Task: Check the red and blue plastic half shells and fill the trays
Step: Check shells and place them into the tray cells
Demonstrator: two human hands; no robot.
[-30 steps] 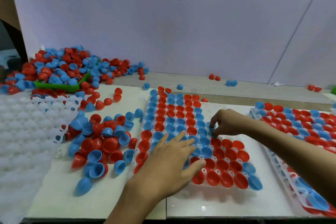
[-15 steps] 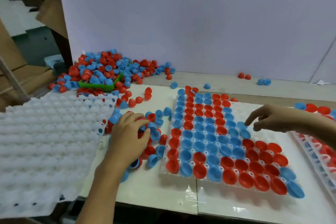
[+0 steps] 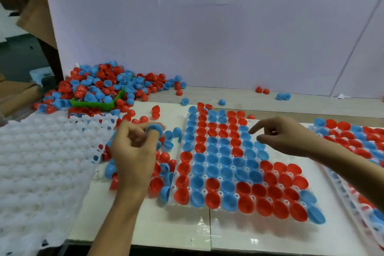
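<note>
A white tray (image 3: pixel 276 153) in the middle of the table holds red and blue half shells in most of its cups. Left of it lies a loose heap of half shells (image 3: pixel 164 160). My left hand (image 3: pixel 133 151) is raised over that heap and pinches a blue half shell (image 3: pixel 154 129) between thumb and fingertips. My right hand (image 3: pixel 280 135) hovers above the tray's upper right part, fingers loosely bent with the index finger pointing left, holding nothing. A second tray (image 3: pixel 353 139) filled with shells sits at the right edge.
A big pile of shells (image 3: pixel 99 87) spills over a green bin (image 3: pixel 93 104) at the back left. A stack of white trays without shells (image 3: pixel 41 162) covers the left side. A few stray shells (image 3: pixel 262 90) lie by the white back wall.
My left hand rose from the loose heap with a blue half shell pinched in its fingers. My right hand stayed above the tray's upper right part. The camera view shifted slightly left.
</note>
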